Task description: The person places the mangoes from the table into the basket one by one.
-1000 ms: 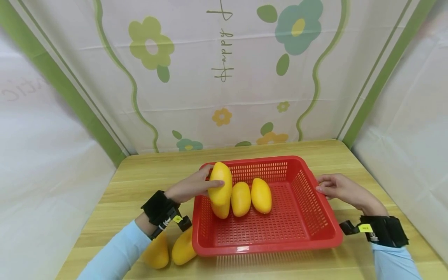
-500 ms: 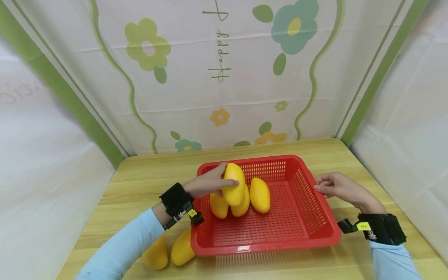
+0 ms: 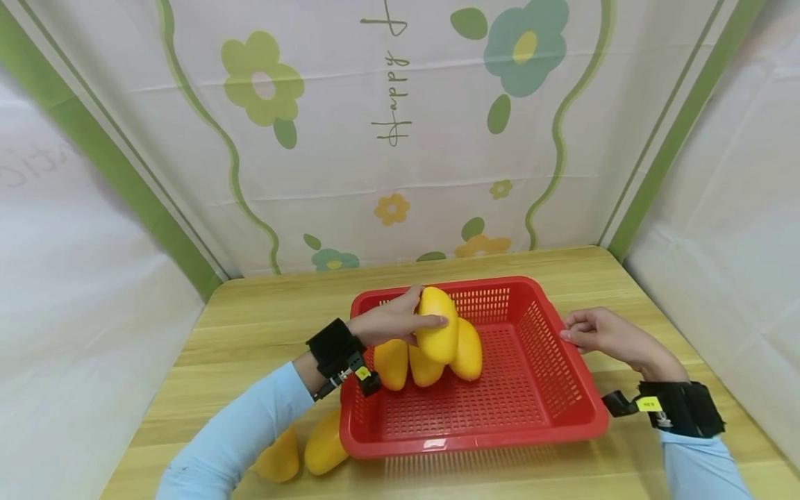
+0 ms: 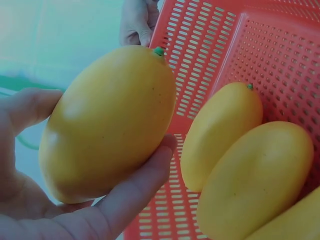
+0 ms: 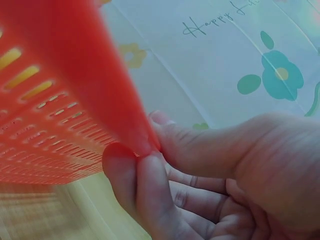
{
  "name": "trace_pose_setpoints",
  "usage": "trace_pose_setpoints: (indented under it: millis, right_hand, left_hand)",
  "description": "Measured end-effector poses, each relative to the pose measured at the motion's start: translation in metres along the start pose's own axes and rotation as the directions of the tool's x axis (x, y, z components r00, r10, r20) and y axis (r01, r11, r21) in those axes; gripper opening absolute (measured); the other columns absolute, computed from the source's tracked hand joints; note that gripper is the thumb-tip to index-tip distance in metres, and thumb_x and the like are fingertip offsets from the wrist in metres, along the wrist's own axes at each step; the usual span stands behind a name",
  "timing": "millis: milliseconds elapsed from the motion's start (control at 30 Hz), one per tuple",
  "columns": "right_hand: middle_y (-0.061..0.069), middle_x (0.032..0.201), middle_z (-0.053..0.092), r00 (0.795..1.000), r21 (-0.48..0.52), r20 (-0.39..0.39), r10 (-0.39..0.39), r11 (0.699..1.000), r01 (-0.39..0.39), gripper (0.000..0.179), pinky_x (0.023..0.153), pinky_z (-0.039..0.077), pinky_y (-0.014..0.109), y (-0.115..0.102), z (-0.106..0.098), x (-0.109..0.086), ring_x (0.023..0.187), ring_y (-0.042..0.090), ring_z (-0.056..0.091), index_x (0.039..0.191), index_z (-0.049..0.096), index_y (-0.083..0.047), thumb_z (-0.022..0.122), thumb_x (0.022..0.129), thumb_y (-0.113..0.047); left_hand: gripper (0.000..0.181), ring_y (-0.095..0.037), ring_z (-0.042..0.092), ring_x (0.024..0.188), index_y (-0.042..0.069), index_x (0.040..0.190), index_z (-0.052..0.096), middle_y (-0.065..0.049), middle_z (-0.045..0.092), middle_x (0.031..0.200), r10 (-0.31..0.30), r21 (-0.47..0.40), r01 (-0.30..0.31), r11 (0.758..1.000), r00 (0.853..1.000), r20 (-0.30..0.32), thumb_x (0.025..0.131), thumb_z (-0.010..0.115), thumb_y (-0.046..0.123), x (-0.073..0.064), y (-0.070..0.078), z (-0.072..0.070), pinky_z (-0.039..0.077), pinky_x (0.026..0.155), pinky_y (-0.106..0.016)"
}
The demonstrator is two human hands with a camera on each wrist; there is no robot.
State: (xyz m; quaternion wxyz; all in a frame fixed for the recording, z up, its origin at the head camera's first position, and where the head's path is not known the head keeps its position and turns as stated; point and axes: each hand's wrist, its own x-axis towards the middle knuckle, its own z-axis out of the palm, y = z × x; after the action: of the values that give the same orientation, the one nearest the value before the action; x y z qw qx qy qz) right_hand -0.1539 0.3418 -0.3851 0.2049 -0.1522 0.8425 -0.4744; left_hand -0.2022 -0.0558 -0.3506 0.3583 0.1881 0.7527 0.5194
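Note:
My left hand grips a yellow mango between thumb and fingers, held up over the red basket. In the left wrist view the held mango shows a small green stem tip. Three more mangoes lie inside the basket below: one by the left wall, one in the middle partly covered by the held fruit, and one to the right. At the basket's right side, my right hand pinches the rim; the right wrist view shows thumb and curled fingers on the rim.
Two mangoes lie on the wooden table left of the basket, one mango partly behind the left forearm and another mango against the basket's corner. A floral cloth hangs behind the table, with white sheets at both sides.
My left hand has carried the held mango rightward across the basket, from over the left mango to between the middle and right ones. The right hand keeps its hold on the rim.

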Motion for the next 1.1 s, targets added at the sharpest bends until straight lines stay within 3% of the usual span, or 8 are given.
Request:
trace_pose_setpoints:
  millis: [467,700,1100]
  right_hand:
    - [0.012,0.092,0.074,1.0,-0.004,-0.014,0.006,1.0,-0.006,0.029,0.077,0.058,0.031,-0.001,0.001,0.0,0.084,0.017,0.072,0.112,0.058,0.011,0.053,0.103,-0.016]
    - [0.011,0.091,0.074,1.0,0.0,-0.01,0.007,1.0,-0.007,0.028,0.077,0.058,0.032,0.0,0.001,-0.001,0.083,0.017,0.072,0.111,0.058,0.011,0.054,0.103,-0.016]
    - [0.013,0.094,0.074,1.0,0.007,-0.008,-0.003,1.0,0.003,0.029,0.078,0.058,0.032,0.0,0.0,-0.001,0.085,0.017,0.073,0.113,0.057,0.012,0.053,0.103,-0.015]
  left_hand:
    - [0.065,-0.021,0.06,0.107,0.009,0.142,0.032,-0.01,0.057,0.121,0.011,0.093,-0.01,0.996,1.0,-0.003,0.095,0.069,0.033,0.021,0.003,0.013,0.051,0.1,-0.044]
    - [0.062,-0.019,0.059,0.108,0.01,0.138,0.036,-0.008,0.057,0.119,0.007,0.154,-0.006,0.988,1.0,-0.005,0.093,0.07,0.038,0.027,0.005,0.017,0.053,0.097,-0.038]
    - [0.066,-0.019,0.057,0.108,0.009,0.139,0.035,-0.009,0.053,0.123,-0.001,0.132,0.003,0.991,1.0,-0.017,0.092,0.071,0.038,0.046,0.007,0.026,0.052,0.095,-0.036]
